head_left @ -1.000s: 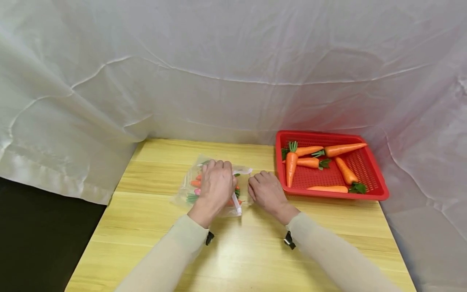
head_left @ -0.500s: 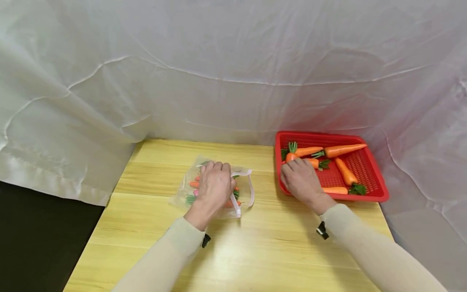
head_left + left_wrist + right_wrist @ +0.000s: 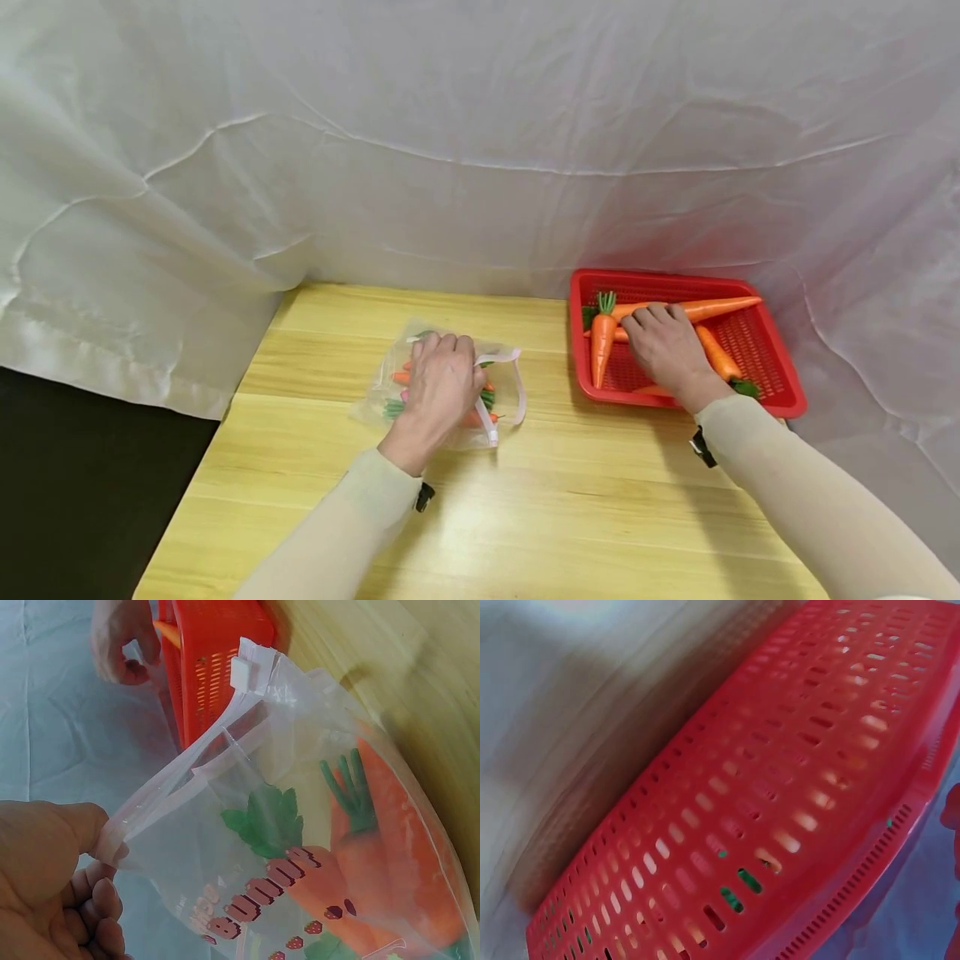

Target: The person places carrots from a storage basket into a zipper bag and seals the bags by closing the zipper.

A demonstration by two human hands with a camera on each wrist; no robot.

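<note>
In the left wrist view, my left hand [image 3: 56,877] pinches the rim of a clear zip bag [image 3: 225,896] between thumb and finger. The bag's mouth gapes, with a white slider [image 3: 241,675] at the far end of the seal. Printed "Bunny" lettering and strawberries mark its front. Several toy carrots [image 3: 420,877] with green tops show through the plastic. Over the red basket [image 3: 581,333] my right hand [image 3: 663,346] reaches down among the carrots, fingers bent; its fingertips are hidden from above. The left wrist view shows that hand above the rim with nothing visible in its grasp.
An upright-lying carrot [image 3: 602,346] rests at the basket's left side, a long one [image 3: 720,307] along its back. Another carrot [image 3: 716,354] lies at the right. The wooden table [image 3: 480,525] meets a pale cloth curtain [image 3: 450,208] behind.
My right hand has left the bag's rim and moved right, past the basket's left side to above its middle. The left hand has stayed at the bag, whose mouth now stands open.
</note>
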